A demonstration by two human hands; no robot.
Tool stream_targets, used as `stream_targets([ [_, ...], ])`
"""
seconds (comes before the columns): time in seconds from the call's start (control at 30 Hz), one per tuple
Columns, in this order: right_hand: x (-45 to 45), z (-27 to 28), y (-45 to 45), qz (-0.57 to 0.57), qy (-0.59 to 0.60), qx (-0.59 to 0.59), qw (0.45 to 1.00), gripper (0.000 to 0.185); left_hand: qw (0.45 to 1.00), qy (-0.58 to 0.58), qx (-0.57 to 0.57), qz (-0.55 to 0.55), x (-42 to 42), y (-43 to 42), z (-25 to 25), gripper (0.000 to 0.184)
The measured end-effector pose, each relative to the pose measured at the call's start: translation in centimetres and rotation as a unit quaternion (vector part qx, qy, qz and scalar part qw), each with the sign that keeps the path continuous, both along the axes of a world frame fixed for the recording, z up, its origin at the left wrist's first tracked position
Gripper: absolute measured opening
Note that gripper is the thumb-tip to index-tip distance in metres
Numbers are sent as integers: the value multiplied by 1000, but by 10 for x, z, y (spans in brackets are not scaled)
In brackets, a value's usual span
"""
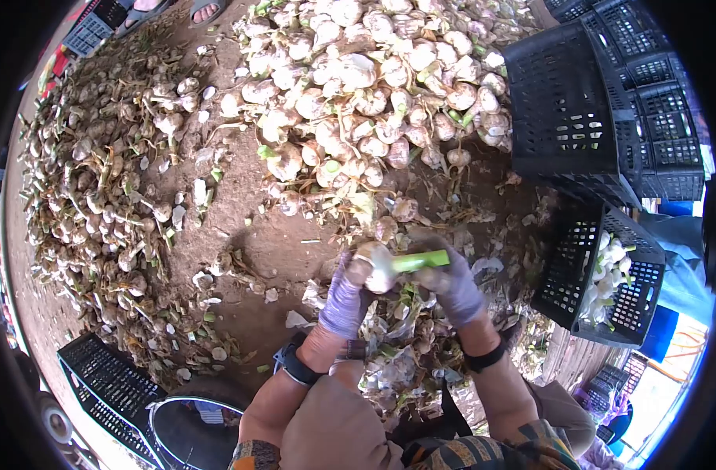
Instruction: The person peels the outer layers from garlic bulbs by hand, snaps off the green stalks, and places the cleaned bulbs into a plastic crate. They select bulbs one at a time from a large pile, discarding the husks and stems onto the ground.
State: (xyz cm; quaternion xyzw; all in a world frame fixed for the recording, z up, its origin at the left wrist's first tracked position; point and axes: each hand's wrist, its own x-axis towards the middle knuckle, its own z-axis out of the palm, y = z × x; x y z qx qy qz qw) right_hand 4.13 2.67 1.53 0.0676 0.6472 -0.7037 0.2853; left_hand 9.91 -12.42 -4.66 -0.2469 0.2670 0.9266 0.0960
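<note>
In the middle of the head view, my left hand (344, 301), in a purple-grey dirty glove, is closed around a garlic bulb (379, 270). The bulb is whitish, and its thick green stem (421, 261) points right with a cut end. My right hand (454, 286), gloved the same way, is at the stem, with the thumb side just below it. Motion blurs its fingers, so its grip and anything inside it cannot be made out. Peeled skins and stem scraps (393, 360) lie on the ground beneath both hands.
A large heap of garlic bulbs (358, 102) lies ahead, and stemmed garlic (99, 196) spreads over the left. Black crates (565, 102) are stacked at right; a lower crate (565, 270) holds whitish garlic (609, 270). Another crate (111, 384) stands lower left. Another person's feet (205, 11) show at the top.
</note>
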Motion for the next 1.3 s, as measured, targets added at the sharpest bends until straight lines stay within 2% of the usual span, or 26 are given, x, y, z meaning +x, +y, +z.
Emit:
stream_targets([
  [0.03,-2,-1,1,-1,1,1,1000,53,996,-23,89,7,2,0,1,56],
  [0.07,-3,-6,2,-3,-49,-1,999,47,996,-23,89,7,0,-2,3,56],
  [0.13,4,-31,9,-8,-102,-4,995,42,979,-14,195,63,-6,-10,7,39],
  [0.17,6,-38,6,20,45,53,997,36,982,10,162,96,-7,-14,-1,24],
  [0.2,8,-39,5,49,190,111,974,30,989,-10,109,101,-7,-18,-4,20],
  [0.23,12,-28,15,-87,-146,16,985,22,995,-11,55,85,-5,-21,-4,24],
  [0.27,9,-28,17,-90,-147,20,985,22,998,-11,3,69,-5,-23,-1,27],
  [0.33,1,-29,23,-164,-162,-71,970,20,994,53,-10,91,-6,-23,11,24],
  [0.37,2,-59,33,-135,21,39,990,6,993,76,-9,86,-6,-22,26,21],
  [0.4,0,-55,36,-137,23,41,989,6,992,115,-4,51,-7,-21,40,21],
  [0.47,-6,-49,40,-241,-163,-74,954,4,972,203,-116,-40,6,-25,41,23],
  [0.5,-9,-50,39,-307,-174,-87,932,11,968,179,-123,-125,17,-33,39,23],
  [0.53,-9,-55,45,-309,-171,-87,932,11,968,182,-122,-126,26,-45,35,23],
  [0.6,-12,-65,68,-274,-111,-101,950,13,905,136,-302,-266,36,-60,23,27],
  [0.63,-9,-63,76,-227,-98,-61,967,15,906,138,-299,-268,35,-56,20,27],
  [0.7,-8,-39,64,-225,-84,-50,970,21,816,189,-475,-271,31,-48,14,31],
  [0.77,-6,-7,41,-221,-49,-19,974,36,688,227,-637,-263,24,-42,11,37],
  [0.8,-3,-3,38,-220,-53,-22,974,36,612,243,-707,-257,20,-39,12,40],
  [0.83,1,-1,38,-179,-20,-2,984,31,612,239,-708,-260,13,-32,17,40],
  [0.87,4,1,38,-136,13,18,990,26,827,123,-487,-253,3,-22,26,44],
  [0.9,6,5,37,-103,20,18,994,21,952,-5,-215,-216,-6,-14,34,49],
  [0.93,8,6,34,-101,17,15,995,21,952,-8,-217,-214,-13,-9,39,49],
  [1.0,12,6,30,-18,223,112,968,25,981,-28,-83,-174,-23,-1,45,53],
  [1.07,14,10,30,19,243,139,960,31,981,-19,-83,-174,-29,5,42,52],
  [1.13,16,11,29,52,338,236,909,32,978,-70,-52,-187,-32,6,43,47],
  [1.3,14,15,34,19,335,236,912,31,986,-46,-15,-158,-22,11,34,40],
])
